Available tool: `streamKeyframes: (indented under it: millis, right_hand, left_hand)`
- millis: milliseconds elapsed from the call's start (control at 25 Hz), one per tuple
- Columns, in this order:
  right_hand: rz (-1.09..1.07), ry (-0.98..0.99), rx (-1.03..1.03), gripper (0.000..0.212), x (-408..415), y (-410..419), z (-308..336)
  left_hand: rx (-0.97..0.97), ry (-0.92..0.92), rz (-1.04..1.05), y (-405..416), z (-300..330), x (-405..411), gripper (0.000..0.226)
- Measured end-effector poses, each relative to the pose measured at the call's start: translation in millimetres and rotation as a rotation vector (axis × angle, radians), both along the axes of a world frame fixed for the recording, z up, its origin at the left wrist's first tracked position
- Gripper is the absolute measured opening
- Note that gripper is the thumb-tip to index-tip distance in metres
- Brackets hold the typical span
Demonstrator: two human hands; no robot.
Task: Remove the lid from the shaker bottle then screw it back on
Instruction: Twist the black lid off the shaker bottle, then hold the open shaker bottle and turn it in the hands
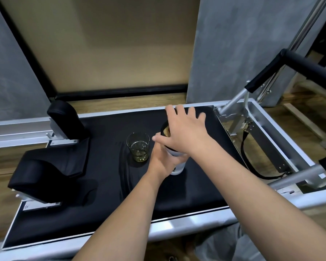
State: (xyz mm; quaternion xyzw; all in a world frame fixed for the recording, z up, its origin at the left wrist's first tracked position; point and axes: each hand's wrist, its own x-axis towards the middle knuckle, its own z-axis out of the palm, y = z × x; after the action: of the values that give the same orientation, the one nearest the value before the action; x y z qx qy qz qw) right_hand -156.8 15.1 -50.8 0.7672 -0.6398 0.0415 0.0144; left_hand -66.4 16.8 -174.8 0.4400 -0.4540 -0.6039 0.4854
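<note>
A shaker bottle [178, 166] with a pale body stands on the black padded platform [105, 185]. My left hand [163, 160] is wrapped around the body from the left. Its black lid [164, 129] sits on top, and only the left edge shows, with something tan-coloured at the rim. My right hand [185, 129] lies over the lid from the right. The palm covers the lid, the fingers are spread and stretched out past it, and the thumb rests against the lid's left side. Whether the lid is screwed tight is hidden.
A clear glass [138, 147] with a little greenish liquid stands just left of the bottle, close to my left hand. Black shoulder pads [66, 119] and a headrest [43, 178] sit at the left. A metal frame with a padded bar [290, 66] and a strap [252, 166] is on the right.
</note>
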Motion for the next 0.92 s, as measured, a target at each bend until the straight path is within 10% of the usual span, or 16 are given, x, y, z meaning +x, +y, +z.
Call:
streamKeyframes:
  millis: [280,400,560,920]
  right_hand:
    - [-0.048,0.104,0.060,0.075,-1,0,-10]
    - [0.213,0.051,0.081,0.079,-19,-7,-3]
    - [0.227,-0.600,0.042,0.081,-58,-10,-2]
    - [-0.642,-2.038,0.073,0.022,-99,-14,-93]
  left_hand:
    - [0.257,0.074,0.109,-3,7,-3,0.050]
    - [0.104,-0.076,0.047,2,2,6,0.020]
    - [-0.102,-0.399,0.007,0,-10,11,0.081]
    - [-0.146,-0.437,0.065,0,-11,7,0.082]
